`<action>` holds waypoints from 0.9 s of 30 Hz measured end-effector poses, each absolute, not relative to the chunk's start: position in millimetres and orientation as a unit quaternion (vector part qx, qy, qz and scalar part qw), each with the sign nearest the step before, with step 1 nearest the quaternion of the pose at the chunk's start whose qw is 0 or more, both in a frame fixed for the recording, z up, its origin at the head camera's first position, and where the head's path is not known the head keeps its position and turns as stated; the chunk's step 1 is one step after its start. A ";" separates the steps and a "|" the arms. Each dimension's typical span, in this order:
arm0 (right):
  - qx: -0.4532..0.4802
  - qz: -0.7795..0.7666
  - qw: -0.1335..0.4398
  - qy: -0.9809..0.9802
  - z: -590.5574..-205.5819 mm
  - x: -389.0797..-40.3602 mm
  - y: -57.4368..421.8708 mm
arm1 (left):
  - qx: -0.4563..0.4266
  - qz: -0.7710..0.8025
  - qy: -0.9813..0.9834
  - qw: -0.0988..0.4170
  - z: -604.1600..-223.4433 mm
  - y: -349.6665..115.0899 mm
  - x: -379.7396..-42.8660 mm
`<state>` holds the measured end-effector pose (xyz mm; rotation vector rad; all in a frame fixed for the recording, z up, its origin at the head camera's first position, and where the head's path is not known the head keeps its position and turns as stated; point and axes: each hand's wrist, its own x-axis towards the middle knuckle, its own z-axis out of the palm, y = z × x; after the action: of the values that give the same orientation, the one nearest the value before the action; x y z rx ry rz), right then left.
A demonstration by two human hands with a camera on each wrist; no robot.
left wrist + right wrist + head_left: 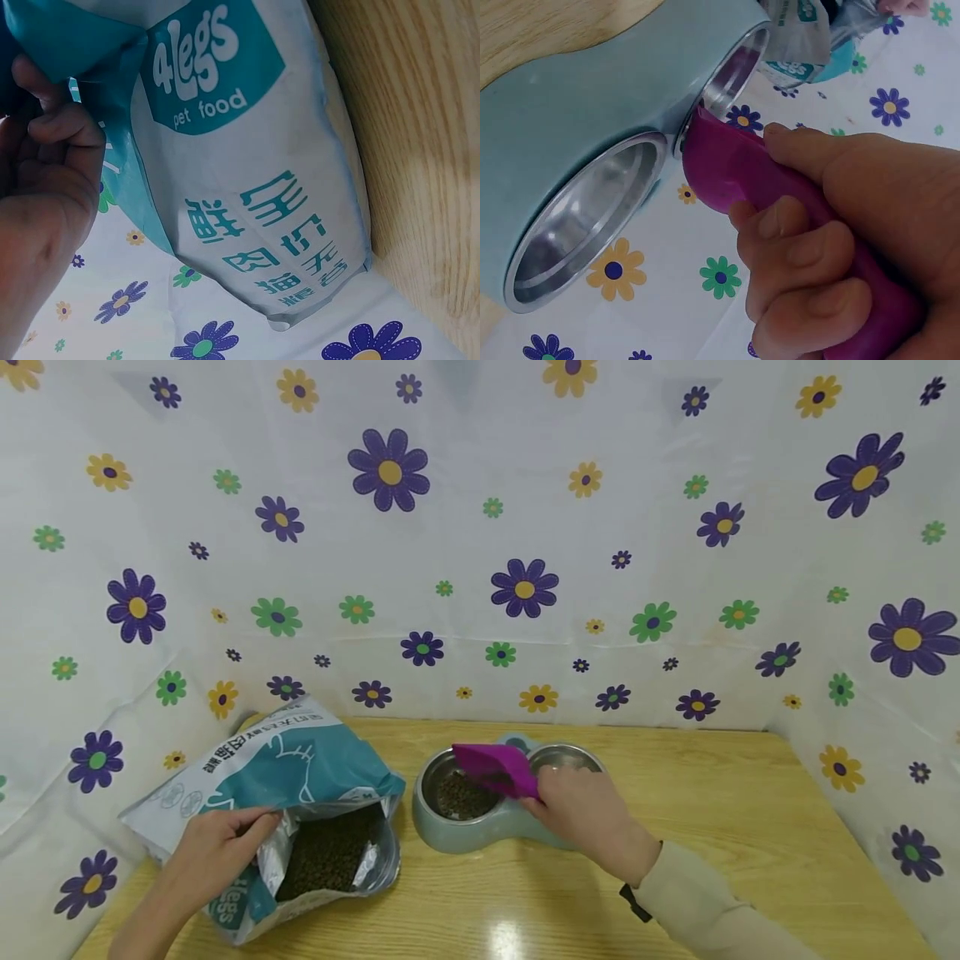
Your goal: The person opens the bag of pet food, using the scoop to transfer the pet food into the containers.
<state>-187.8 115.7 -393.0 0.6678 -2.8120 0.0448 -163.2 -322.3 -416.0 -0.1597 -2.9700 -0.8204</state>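
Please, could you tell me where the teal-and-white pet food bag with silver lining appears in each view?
Head: the teal-and-white, silver-lined pet food bag lies at lower left, its mouth open.
Left wrist: the bag fills the middle, cut by the top edge.
Right wrist: the bag is at the top edge, right of centre.
Shared landmark: the white sheet printed with flowers.

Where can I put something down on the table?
The biggest bare patch of table is on the right, between the double bowl, the sleeve and the flowered cloth. A smaller one lies in front of the bowl, between the bag and the sleeve. It's crowded where the left hand holds the bag, and where the right hand holds the scoop.
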 end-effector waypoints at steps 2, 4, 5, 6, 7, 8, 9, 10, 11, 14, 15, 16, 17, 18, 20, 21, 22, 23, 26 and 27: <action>0.235 -0.028 0.171 -0.956 -396.4 -186.1 115.4 | -0.052 -0.265 -0.963 0.031 -415.1 -322.0 -163.6; 0.244 -0.065 0.206 -0.946 -399.2 -185.1 115.1 | -0.050 -0.264 -0.963 0.032 -414.4 -321.8 -163.9; 0.248 -0.081 0.218 -0.940 -400.4 -185.1 114.8 | -0.050 -0.264 -0.963 0.033 -414.2 -321.8 -164.0; 0.251 -0.093 0.224 -0.937 -401.3 -184.6 114.6 | -0.049 -0.265 -0.963 0.032 -414.1 -321.7 -164.1; 0.254 -0.101 0.225 -0.935 -402.2 -184.4 114.4 | -0.049 -0.265 -0.962 0.032 -414.0 -321.6 -164.2; 0.258 -0.106 0.223 -0.934 -402.6 -184.1 114.2 | -0.049 -0.265 -0.962 0.032 -414.1 -321.6 -164.3; 0.260 -0.110 0.217 -0.934 -403.2 -184.2 114.2 | -0.048 -0.266 -0.962 0.032 -414.3 -321.8 -164.5; 0.262 -0.114 0.211 -0.935 -403.6 -184.2 114.2 | -0.048 -0.267 -0.962 0.030 -414.6 -321.8 -164.6; 0.261 -0.113 0.205 -0.936 -403.8 -184.1 114.1 | -0.047 -0.267 -0.962 0.029 -414.9 -322.0 -164.6; 0.256 -0.106 0.195 -0.941 -404.1 -183.9 114.8 | -0.046 -0.268 -0.962 0.024 -415.5 -322.1 -164.2; 0.253 -0.099 0.192 -0.943 -404.0 -183.8 115.5 | -0.045 -0.268 -0.962 0.022 -415.8 -322.1 -164.0; 0.250 -0.089 0.190 -0.945 -403.8 -183.9 116.6 | -0.044 -0.268 -0.962 0.022 -415.9 -322.0 -163.7; 0.245 -0.067 0.181 -0.950 -403.1 -183.8 118.0 | -0.045 -0.268 -0.962 0.022 -416.2 -321.8 -163.5; 0.243 -0.043 0.169 -0.954 -402.5 -183.8 119.8 | -0.045 -0.268 -0.962 0.023 -416.4 -321.6 -163.5; 0.244 0.025 0.133 -0.960 -400.3 -184.1 124.4 | -0.046 -0.269 -0.962 0.025 -416.8 -321.4 -163.7; 0.246 0.065 0.111 -0.961 -398.4 -183.6 126.8 | -0.046 -0.269 -0.962 0.025 -417.0 -321.2 -163.8; 0.249 0.106 0.085 -0.959 -396.8 -183.2 129.2 | -0.047 -0.269 -0.962 0.025 -417.1 -321.1 -163.8; 0.254 0.146 0.056 -0.955 -394.8 -182.3 131.5 | -0.047 -0.269 -0.962 0.025 -417.2 -321.1 -163.8; 0.277 0.231 -0.027 -0.932 -387.8 -178.3 136.0 | -0.046 -0.266 -0.963 0.023 -417.0 -321.4 -163.5; 0.288 0.249 -0.051 -0.923 -385.9 -176.3 136.3 | -0.046 -0.265 -0.963 0.024 -416.9 -321.6 -163.6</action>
<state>-176.3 136.3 -385.9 0.9353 -2.9981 0.8077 -163.6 -321.6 -416.9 -0.1413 -2.9807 -0.8191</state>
